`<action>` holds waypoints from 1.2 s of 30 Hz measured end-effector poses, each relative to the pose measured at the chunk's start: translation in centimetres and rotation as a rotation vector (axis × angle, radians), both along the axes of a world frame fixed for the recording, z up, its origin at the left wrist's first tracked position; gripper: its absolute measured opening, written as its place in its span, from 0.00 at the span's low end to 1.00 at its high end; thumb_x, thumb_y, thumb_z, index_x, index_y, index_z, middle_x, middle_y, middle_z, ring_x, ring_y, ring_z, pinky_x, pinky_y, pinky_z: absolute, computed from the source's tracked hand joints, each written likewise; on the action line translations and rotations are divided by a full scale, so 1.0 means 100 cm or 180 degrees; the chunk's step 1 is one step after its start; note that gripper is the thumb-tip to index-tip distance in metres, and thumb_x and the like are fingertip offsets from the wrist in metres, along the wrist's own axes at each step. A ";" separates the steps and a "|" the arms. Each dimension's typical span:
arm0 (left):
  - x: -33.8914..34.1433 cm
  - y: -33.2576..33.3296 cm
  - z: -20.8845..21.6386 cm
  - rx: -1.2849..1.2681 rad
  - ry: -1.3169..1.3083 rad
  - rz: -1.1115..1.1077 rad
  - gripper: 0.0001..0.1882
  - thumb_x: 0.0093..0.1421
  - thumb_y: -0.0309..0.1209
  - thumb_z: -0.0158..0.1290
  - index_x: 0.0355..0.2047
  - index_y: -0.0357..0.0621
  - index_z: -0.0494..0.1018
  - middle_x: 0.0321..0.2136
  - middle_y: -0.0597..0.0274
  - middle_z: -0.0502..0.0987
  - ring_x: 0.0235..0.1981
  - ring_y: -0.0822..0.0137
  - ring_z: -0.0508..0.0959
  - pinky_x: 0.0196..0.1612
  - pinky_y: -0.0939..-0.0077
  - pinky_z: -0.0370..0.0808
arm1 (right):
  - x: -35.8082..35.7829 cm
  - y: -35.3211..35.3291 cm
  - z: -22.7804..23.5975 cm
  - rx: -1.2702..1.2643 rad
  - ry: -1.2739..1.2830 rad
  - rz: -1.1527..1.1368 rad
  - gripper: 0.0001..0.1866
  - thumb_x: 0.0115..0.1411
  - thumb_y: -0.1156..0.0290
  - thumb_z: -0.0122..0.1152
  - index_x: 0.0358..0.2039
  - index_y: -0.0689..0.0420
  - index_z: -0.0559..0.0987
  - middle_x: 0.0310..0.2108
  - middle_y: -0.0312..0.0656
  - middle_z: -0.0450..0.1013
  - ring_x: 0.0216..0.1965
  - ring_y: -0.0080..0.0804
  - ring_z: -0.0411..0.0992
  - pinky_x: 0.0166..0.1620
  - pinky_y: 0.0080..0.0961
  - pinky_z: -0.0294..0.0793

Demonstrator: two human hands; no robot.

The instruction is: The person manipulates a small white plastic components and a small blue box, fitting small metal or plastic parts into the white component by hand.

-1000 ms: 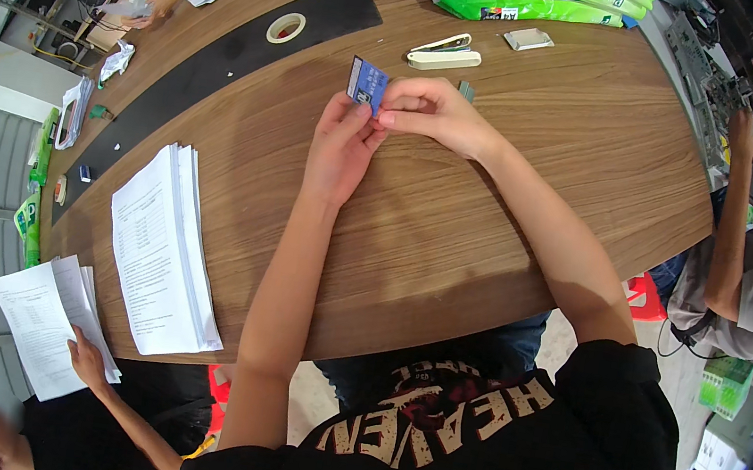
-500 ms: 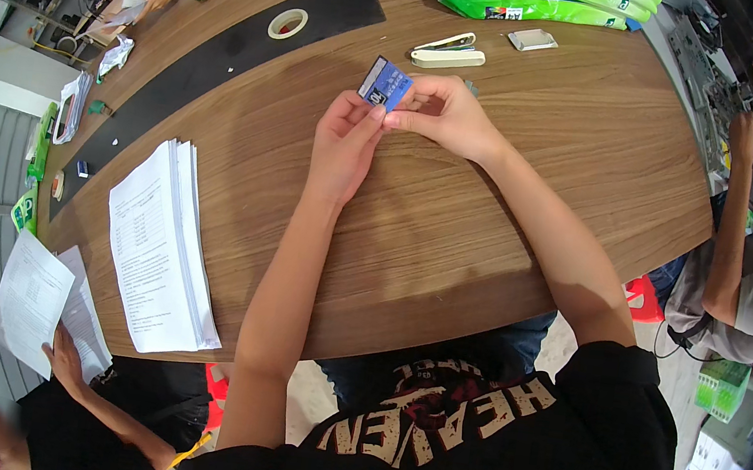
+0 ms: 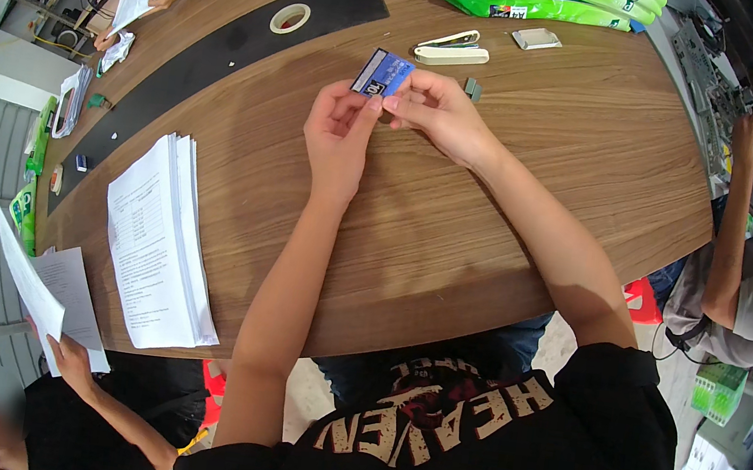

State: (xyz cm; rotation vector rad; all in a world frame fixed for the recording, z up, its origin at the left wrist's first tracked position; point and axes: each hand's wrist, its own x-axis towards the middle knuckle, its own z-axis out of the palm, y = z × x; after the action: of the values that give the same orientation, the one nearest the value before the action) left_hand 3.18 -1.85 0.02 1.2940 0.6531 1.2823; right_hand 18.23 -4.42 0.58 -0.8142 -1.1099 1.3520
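Note:
Over the table, a small blue box (image 3: 384, 74), which looks like a staple box, is tilted between my hands. My left hand (image 3: 340, 135) pinches its lower left part with the thumb in front. At the lower right edge, my right hand (image 3: 444, 116) is closed, its thumb close to the left thumb; some fingertips are hidden behind the box. Just beyond the right hand a small grey-green block (image 3: 473, 89) lies on the wood. Farther off rests a cream stapler (image 3: 453, 52) with its arm raised. Beside it sits a small pale tray-like piece (image 3: 536, 39).
A stack of printed sheets (image 3: 156, 244) lies to the left. A tape roll (image 3: 290, 19) is on the black strip (image 3: 220, 53). Green paper packs (image 3: 541, 0) stand at the back. People handle papers at the near left and far left; another person is at the right.
My hands and the box have shifted slightly left, and the box has turned a little. The grey-green block shows more. The neighbour at left has tilted a sheet upright; the far person has raised papers.

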 end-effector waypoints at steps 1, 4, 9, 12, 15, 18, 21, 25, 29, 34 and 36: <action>-0.002 0.002 0.000 0.0010 -0.0014 -0.0032 0.10 0.59 0.21 0.53 0.40 0.38 0.68 0.31 0.62 0.76 0.34 0.76 0.74 0.39 0.83 0.70 | 0.000 0.001 -0.002 -0.0174 0.0297 0.0048 0.06 0.58 0.73 0.59 0.36 0.60 0.76 0.33 0.35 0.74 0.34 0.19 0.72 0.38 0.18 0.73; -0.002 0.000 -0.001 0.0024 -0.0056 -0.0045 0.08 0.59 0.21 0.52 0.39 0.38 0.68 0.32 0.60 0.77 0.33 0.75 0.75 0.39 0.82 0.71 | 0.004 0.000 0.000 -0.0320 0.0422 0.0172 0.07 0.59 0.74 0.57 0.37 0.60 0.75 0.35 0.37 0.74 0.38 0.21 0.72 0.40 0.17 0.73; -0.002 0.001 -0.002 -0.0183 -0.0109 0.0075 0.04 0.61 0.23 0.51 0.36 0.38 0.70 0.31 0.61 0.77 0.32 0.74 0.75 0.39 0.80 0.71 | 0.005 0.002 -0.002 -0.0315 0.0406 0.0222 0.08 0.59 0.75 0.57 0.39 0.61 0.75 0.37 0.38 0.74 0.41 0.23 0.73 0.44 0.19 0.74; -0.001 0.001 -0.003 -0.0201 -0.0151 0.0165 0.04 0.61 0.26 0.51 0.35 0.40 0.70 0.30 0.63 0.76 0.31 0.74 0.74 0.37 0.82 0.70 | 0.008 0.005 -0.008 -0.0303 0.0503 0.0375 0.09 0.59 0.75 0.57 0.40 0.61 0.75 0.39 0.40 0.74 0.42 0.24 0.73 0.46 0.22 0.75; -0.001 0.002 -0.005 -0.0129 -0.0121 0.0194 0.05 0.60 0.27 0.54 0.34 0.40 0.69 0.28 0.66 0.74 0.29 0.78 0.71 0.32 0.84 0.69 | 0.007 0.005 -0.009 -0.0297 0.0366 0.0397 0.09 0.59 0.75 0.57 0.40 0.62 0.74 0.40 0.40 0.73 0.42 0.24 0.72 0.49 0.24 0.74; -0.001 0.002 -0.006 -0.0109 -0.0138 0.0282 0.05 0.60 0.28 0.54 0.32 0.41 0.69 0.26 0.69 0.71 0.28 0.79 0.69 0.30 0.85 0.66 | 0.007 0.003 -0.004 -0.0281 0.0179 0.0369 0.08 0.60 0.74 0.56 0.39 0.63 0.74 0.39 0.38 0.73 0.41 0.23 0.72 0.50 0.25 0.73; -0.001 0.002 -0.005 -0.0198 -0.0157 0.0272 0.06 0.60 0.28 0.54 0.31 0.42 0.68 0.26 0.70 0.71 0.27 0.80 0.69 0.30 0.86 0.65 | 0.007 0.003 -0.003 -0.0209 0.0015 0.0293 0.06 0.60 0.74 0.57 0.36 0.62 0.75 0.36 0.37 0.73 0.38 0.21 0.72 0.46 0.21 0.73; 0.000 0.000 -0.002 -0.0190 -0.0124 0.0222 0.06 0.59 0.28 0.55 0.30 0.41 0.69 0.25 0.70 0.70 0.27 0.80 0.69 0.29 0.86 0.65 | 0.006 0.005 -0.004 -0.0022 -0.0288 0.0151 0.05 0.59 0.73 0.58 0.32 0.61 0.76 0.28 0.33 0.71 0.30 0.16 0.68 0.35 0.14 0.68; -0.001 0.001 -0.004 -0.0260 -0.0068 0.0167 0.05 0.59 0.28 0.54 0.30 0.41 0.70 0.25 0.69 0.72 0.26 0.79 0.69 0.29 0.86 0.65 | 0.007 0.006 -0.008 -0.0109 -0.0284 0.0128 0.05 0.59 0.72 0.58 0.31 0.60 0.76 0.25 0.31 0.69 0.27 0.15 0.65 0.31 0.13 0.64; -0.004 0.004 -0.006 -0.0366 -0.0141 0.0079 0.07 0.62 0.31 0.51 0.29 0.40 0.71 0.24 0.67 0.74 0.26 0.78 0.69 0.31 0.83 0.66 | 0.006 0.005 -0.005 -0.0147 -0.0275 0.0145 0.05 0.58 0.73 0.57 0.26 0.58 0.73 0.22 0.30 0.66 0.25 0.15 0.61 0.28 0.13 0.59; -0.004 0.004 -0.005 -0.0403 -0.0208 0.0050 0.09 0.62 0.32 0.50 0.29 0.40 0.72 0.24 0.67 0.75 0.25 0.78 0.69 0.31 0.83 0.66 | 0.007 0.005 -0.005 -0.0128 -0.0329 0.0141 0.06 0.58 0.74 0.57 0.25 0.58 0.72 0.22 0.30 0.66 0.24 0.15 0.60 0.27 0.13 0.58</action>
State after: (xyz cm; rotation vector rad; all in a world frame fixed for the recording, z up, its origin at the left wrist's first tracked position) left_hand 2.80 -1.48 -0.52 1.1414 0.6883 1.2702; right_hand 18.92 -3.94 0.11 -0.9021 -1.1904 1.3857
